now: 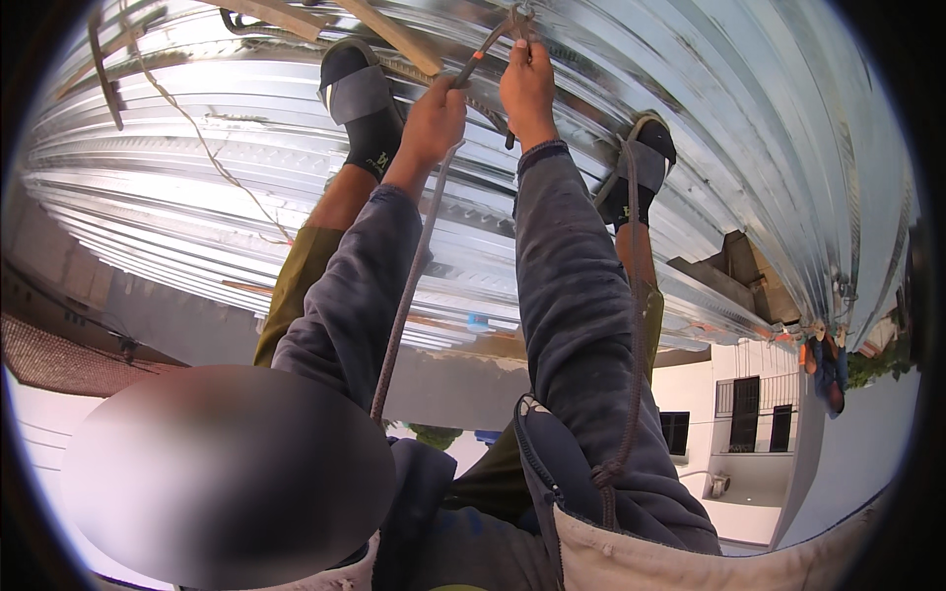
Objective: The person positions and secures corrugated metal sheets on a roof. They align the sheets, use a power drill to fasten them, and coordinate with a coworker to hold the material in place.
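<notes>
Near the top of the head view, my left hand (434, 123) is closed around an orange-and-dark handle of a pair of pincers (480, 56). The metal head of the pincers rests by the ribbed metal decking. My right hand (528, 91) is closed just below that head, apparently on the other handle; its fingers partly hide what they grip. A dark handle end shows beside my right wrist. Both forearms, in dark grey sleeves, reach forward between my feet.
Shiny ribbed metal sheets (246, 182) spread underfoot, with my sandalled feet (360, 94) on either side. Wooden strips (394, 37) and a thin cord (202, 138) lie at left. Brown blocks (754, 276) sit at right. Drawstrings (409, 266) hang before my arms.
</notes>
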A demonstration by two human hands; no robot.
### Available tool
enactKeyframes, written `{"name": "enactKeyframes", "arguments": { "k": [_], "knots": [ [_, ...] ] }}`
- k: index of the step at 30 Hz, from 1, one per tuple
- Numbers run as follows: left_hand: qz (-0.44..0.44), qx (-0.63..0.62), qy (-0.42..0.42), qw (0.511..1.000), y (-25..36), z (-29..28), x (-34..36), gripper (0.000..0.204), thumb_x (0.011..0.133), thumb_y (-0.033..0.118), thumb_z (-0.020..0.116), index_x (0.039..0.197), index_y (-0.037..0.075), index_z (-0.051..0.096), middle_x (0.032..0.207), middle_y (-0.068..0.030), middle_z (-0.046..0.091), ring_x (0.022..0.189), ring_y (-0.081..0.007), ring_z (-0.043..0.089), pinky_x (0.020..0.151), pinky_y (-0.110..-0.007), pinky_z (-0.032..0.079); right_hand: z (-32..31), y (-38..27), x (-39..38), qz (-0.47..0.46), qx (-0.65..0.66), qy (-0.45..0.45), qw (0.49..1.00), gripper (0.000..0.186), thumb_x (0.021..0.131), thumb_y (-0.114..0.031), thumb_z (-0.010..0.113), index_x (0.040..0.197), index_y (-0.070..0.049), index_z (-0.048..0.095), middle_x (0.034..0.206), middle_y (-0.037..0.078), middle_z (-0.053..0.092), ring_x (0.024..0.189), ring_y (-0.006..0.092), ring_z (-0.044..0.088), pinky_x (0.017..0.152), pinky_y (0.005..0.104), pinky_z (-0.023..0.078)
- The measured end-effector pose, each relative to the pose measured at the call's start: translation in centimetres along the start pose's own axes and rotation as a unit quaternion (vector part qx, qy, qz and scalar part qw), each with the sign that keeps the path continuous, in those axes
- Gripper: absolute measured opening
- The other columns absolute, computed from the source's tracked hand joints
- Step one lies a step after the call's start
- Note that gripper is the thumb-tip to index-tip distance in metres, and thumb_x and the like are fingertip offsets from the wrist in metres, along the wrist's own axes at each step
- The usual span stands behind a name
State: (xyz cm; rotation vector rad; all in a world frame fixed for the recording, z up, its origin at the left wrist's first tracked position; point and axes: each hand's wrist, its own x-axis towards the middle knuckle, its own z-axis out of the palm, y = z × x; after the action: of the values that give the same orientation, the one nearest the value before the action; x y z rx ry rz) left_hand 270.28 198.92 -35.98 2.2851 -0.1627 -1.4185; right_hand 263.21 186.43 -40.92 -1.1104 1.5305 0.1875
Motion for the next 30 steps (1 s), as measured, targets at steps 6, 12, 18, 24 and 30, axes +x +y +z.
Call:
{"name": "enactKeyframes", "arguments": {
  "k": [6,12,18,24,30],
  "knots": [
    [-0.042,-0.045,-0.042,0.997,0.7,0.4,-1.0,0.058,0.093,0.036,0.055,0.137,-0.001,0.056,0.105,-0.0188,0.067,0.106,-0.0308,0.064,0.096,-0.038,0.048,-0.3,-0.4,0.0,0.090,0.136,-0.070,0.984,0.032,0.109,-0.033,0.046,0.113,-0.004,0.058,0.097,0.013,0.068,0.086,0.0256,0.065,0.076,0.0443,0.051],
    [-0.037,0.298,-0.090,0.950,4.4,0.5,-1.3,0.126,0.065,0.052,0.085,0.154,-0.010,0.020,0.149,-0.0289,0.043,0.143,-0.0422,0.040,0.115,-0.049,0.036,-0.8,-1.1,-0.1,0.163,0.371,-0.199,0.892,0.034,0.110,-0.028,0.049,0.133,-0.003,0.045,0.130,0.019,0.064,0.124,0.0327,0.063,0.097,0.0500,0.055],
    [-0.052,-0.238,-0.338,0.909,-0.4,-0.2,0.2,0.118,0.072,0.051,0.083,0.155,-0.011,0.026,0.151,-0.0305,0.041,0.136,-0.0395,0.049,0.104,-0.043,0.046,-1.3,-0.7,1.3,0.150,0.278,-0.220,0.923,0.040,0.101,-0.033,0.063,0.128,-0.005,0.053,0.132,0.018,0.065,0.117,0.0299,0.066,0.095,0.0500,0.055],
    [-0.167,-0.713,-0.427,0.530,-1.2,0.2,-0.2,0.094,0.087,0.040,0.069,0.152,-0.015,0.029,0.145,-0.0363,0.047,0.123,-0.0410,0.061,0.089,-0.034,0.062,-2.9,-1.7,2.9,0.141,0.303,-0.399,0.854,0.041,0.098,-0.042,0.067,0.127,-0.014,0.058,0.126,0.014,0.071,0.101,0.0243,0.068,0.094,0.0533,0.056],
    [-0.269,-0.585,-0.207,0.736,-2.7,0.9,-2.1,0.091,0.089,0.044,0.069,0.153,-0.010,0.032,0.142,-0.0356,0.049,0.120,-0.0419,0.063,0.096,-0.043,0.062,0.1,-2.7,2.1,0.189,0.111,-0.255,0.942,0.050,0.103,-0.041,0.058,0.122,0.005,0.055,0.120,0.025,0.069,0.110,0.0323,0.070,0.094,0.0404,0.057]
  ]
}}
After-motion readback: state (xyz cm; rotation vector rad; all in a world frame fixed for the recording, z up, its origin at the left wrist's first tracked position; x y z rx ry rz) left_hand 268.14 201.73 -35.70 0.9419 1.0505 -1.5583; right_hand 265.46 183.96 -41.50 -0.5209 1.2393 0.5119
